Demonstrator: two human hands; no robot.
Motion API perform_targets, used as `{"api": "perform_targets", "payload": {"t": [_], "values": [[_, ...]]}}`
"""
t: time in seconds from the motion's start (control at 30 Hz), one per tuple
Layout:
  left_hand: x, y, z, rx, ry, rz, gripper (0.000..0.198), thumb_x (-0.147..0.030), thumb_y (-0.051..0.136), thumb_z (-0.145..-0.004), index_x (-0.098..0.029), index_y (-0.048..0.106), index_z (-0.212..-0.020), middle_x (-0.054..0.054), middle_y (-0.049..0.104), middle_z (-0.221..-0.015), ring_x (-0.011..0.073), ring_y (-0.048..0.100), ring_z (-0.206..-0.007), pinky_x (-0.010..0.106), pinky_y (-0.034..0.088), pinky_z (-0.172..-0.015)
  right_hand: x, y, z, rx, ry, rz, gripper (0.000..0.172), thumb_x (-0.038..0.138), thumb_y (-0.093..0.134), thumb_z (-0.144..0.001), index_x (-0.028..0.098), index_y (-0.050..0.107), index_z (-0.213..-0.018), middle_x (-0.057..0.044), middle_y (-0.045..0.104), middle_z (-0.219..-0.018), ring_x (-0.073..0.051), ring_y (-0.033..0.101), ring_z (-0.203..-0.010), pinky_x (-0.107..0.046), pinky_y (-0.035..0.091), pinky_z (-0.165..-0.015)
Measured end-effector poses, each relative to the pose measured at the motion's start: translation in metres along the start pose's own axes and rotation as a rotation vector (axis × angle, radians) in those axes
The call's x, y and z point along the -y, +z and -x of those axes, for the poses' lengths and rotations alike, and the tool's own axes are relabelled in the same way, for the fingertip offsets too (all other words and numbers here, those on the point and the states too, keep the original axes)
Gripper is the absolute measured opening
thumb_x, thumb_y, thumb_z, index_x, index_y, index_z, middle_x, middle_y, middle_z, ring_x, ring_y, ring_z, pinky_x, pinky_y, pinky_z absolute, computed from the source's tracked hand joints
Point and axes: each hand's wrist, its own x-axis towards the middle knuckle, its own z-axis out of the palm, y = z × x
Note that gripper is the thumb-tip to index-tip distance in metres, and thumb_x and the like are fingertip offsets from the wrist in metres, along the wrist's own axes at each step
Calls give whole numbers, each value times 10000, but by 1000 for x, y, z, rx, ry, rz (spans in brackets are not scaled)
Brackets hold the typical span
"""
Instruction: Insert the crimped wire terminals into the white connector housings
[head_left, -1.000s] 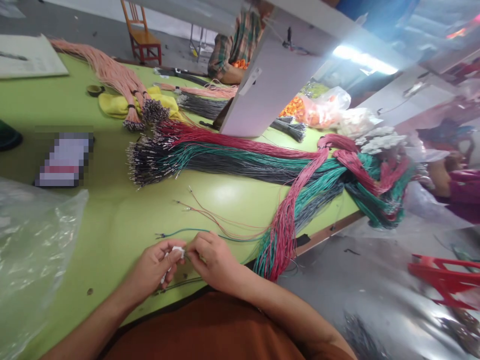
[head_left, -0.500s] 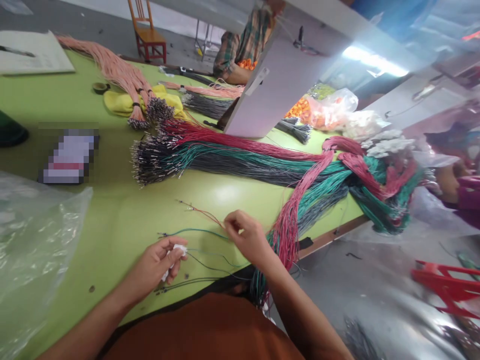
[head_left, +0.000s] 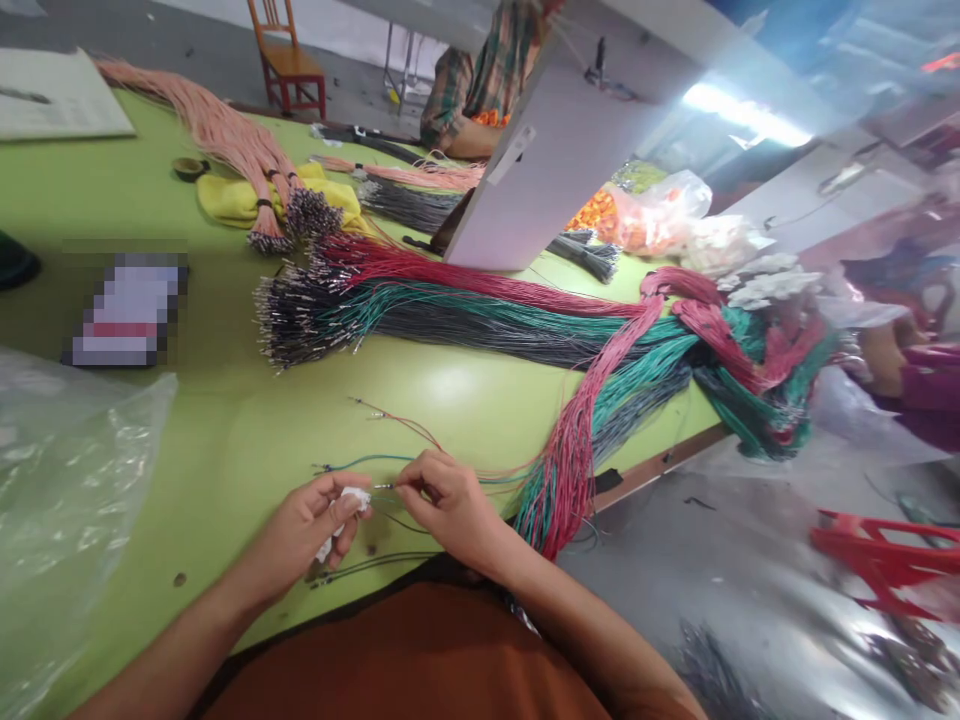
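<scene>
Pinching small white plug (head_left: 352,497) in left hand (head_left: 311,525), thin wire (head_left: 385,487) between right hand (head_left: 450,505) fingertips; light, floppy wire, likely best gripped close to its end.

Bright light from a lamp (head_left: 742,112) up right makes a shiny spot on the worktop (head_left: 450,385); the edges look bent and blurry.

Small white connector (head_left: 354,497); thin wire (head_left: 385,487) tip just beside it.
</scene>
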Motion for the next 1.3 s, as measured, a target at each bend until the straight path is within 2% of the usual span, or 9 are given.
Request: {"api": "perform_targets", "payload": {"t": [0.33,0.57,0.77,0.83,0.97,1.07,1.13,1.2,1.3], "values": [[-4,4,0,-27,0,32,388,-438,634,-767,-160,545,-1023,-34,588,-639,63,458,-430,180,369,-389,6,10,0,-18,-153,313,129,57,521,-758,164,522,-684,25,528,-637,-99,471,-609,-252,322,-684],[-1,3,0,-15,4,-87,413,-459,595,-785,-154,558,-1061,-24,591,-668,60,444,-391,182,355,-348,5,20,0,25,-230,333,158,124,482,-834,162,514,-684,-6,572,-673,-115,494,-632,-269,324,-694],[0,2,-3,11,0,-222,445,-478,539,-816,-129,577,-1090,-74,489,-442,80,413,-332,187,340,-348,4,27,-2,85,-229,329,165,136,461,-854,158,558,-723,-26,590,-686,-130,511,-641,-282,346,-685],[0,3,-3,3,11,-195,435,-479,554,-806,-138,572,-1076,-53,537,-520,75,428,-355,185,351,-350,5,27,-4,84,-194,263,151,144,473,-851,159,570,-736,-34,614,-702,-136,535,-663,-292,366,-704],[-3,4,-1,-37,26,-70,428,-476,543,-810,-175,509,-1112,-38,564,-677,58,410,-375,178,339,-327,1,1,2,187,88,-175,161,287,499,-871,172,563,-779,-32,659,-708,-125,586,-629,-266,436,-643],[-6,3,2,-46,62,-19,361,-388,570,-810,-211,476,-1111,-57,514,-719,52,407,-416,170,348,-344,-11,-47,23,486,381,-655,411,584,506,-798,182,497,-712,8,594,-519,-112,552,-432,-215,416,-453],[-6,2,3,-46,81,-26,291,-304,597,-793,-219,489,-1050,-44,513,-811,45,428,-466,167,373,-375,-16,-77,38,761,501,-769,527,698,530,-700,172,513,-685,15,550,-446,-100,500,-341,-199,376,-376],[-5,2,2,-35,99,-52,235,-273,583,-799,-219,494,-1009,-24,529,-891,40,435,-488,167,380,-387,-16,-91,49,911,554,-712,486,639,530,-741,153,547,-741,2,570,-479,-98,497,-339,-191,353,-353],[-1,3,-1,-18,119,-82,256,-340,539,-838,-222,471,-1054,-15,556,-874,45,418,-453,172,360,-357,-6,-72,50,691,393,-285,191,322,503,-840,154,552,-765,-4,590,-587,-86,515,-471,-181,374,-443]]}}
